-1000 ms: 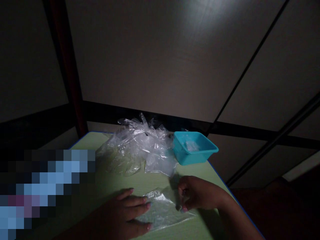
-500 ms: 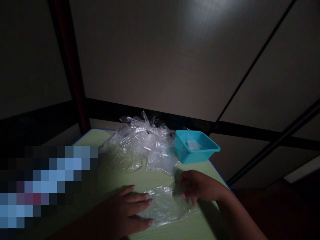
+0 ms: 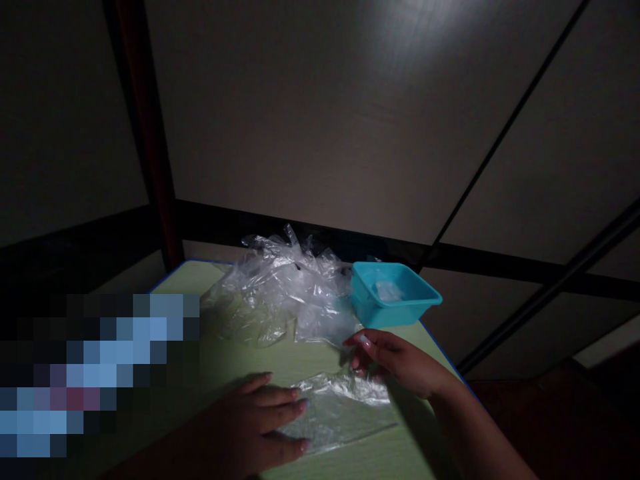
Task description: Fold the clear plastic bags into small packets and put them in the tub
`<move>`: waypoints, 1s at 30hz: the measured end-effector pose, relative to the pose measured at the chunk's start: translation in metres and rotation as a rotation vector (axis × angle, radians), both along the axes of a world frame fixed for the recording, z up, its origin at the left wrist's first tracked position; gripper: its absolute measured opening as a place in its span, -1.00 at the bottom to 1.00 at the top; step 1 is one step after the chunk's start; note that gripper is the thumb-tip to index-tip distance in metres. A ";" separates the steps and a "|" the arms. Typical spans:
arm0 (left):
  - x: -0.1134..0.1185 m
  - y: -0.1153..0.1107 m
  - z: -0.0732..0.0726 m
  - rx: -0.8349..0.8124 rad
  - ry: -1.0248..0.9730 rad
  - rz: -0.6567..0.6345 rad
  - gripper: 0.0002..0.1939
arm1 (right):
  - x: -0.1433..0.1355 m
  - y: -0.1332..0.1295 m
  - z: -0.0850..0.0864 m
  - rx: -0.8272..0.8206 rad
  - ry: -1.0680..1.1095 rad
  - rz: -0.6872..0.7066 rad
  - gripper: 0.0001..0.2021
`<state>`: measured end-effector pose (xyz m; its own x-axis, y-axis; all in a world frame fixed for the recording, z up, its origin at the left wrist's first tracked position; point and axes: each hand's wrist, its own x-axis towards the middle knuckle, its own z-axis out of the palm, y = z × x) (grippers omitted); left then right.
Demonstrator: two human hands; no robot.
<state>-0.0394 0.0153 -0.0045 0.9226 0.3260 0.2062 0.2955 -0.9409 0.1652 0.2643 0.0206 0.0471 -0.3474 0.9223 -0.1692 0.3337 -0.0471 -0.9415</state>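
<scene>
A clear plastic bag (image 3: pixel 333 420) lies flat on the pale green table (image 3: pixel 290 363), its upper right part bunched up. My left hand (image 3: pixel 265 420) rests with spread fingers, the fingertips on the bag's left edge. Above the bag's upper right part is my right hand (image 3: pixel 387 357), its fingers curled and thumb near the index finger; whether it grips the film is hard to make out. A heap of crumpled clear bags (image 3: pixel 295 287) lies beyond both hands.
At the table's back right stands a turquoise plastic basket (image 3: pixel 400 313) with a small clear packet (image 3: pixel 387 291) inside. Dark-edged panels (image 3: pixel 300 133) rise behind the table. A blurred, pixelated patch covers the lower left.
My right hand has lifted slightly up and left, its fingers turned. The bag's upper right part has been folded or bunched up. My left hand has hardly moved.
</scene>
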 end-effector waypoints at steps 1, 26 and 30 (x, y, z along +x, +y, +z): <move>0.000 0.000 0.000 -0.003 -0.009 0.001 -0.58 | 0.000 0.000 0.000 0.007 -0.022 0.002 -0.47; -0.003 -0.002 0.009 -0.079 0.003 -0.002 -0.53 | -0.005 -0.004 -0.009 0.056 -0.087 0.253 -0.47; -0.002 -0.002 0.009 -0.076 0.007 -0.010 -0.52 | -0.002 -0.002 -0.010 0.093 -0.113 0.231 -0.49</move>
<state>-0.0416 0.0131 0.0043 0.9274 0.3308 0.1748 0.2871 -0.9288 0.2344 0.2625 0.0191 0.0374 -0.5338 0.8344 -0.1370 0.4289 0.1276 -0.8943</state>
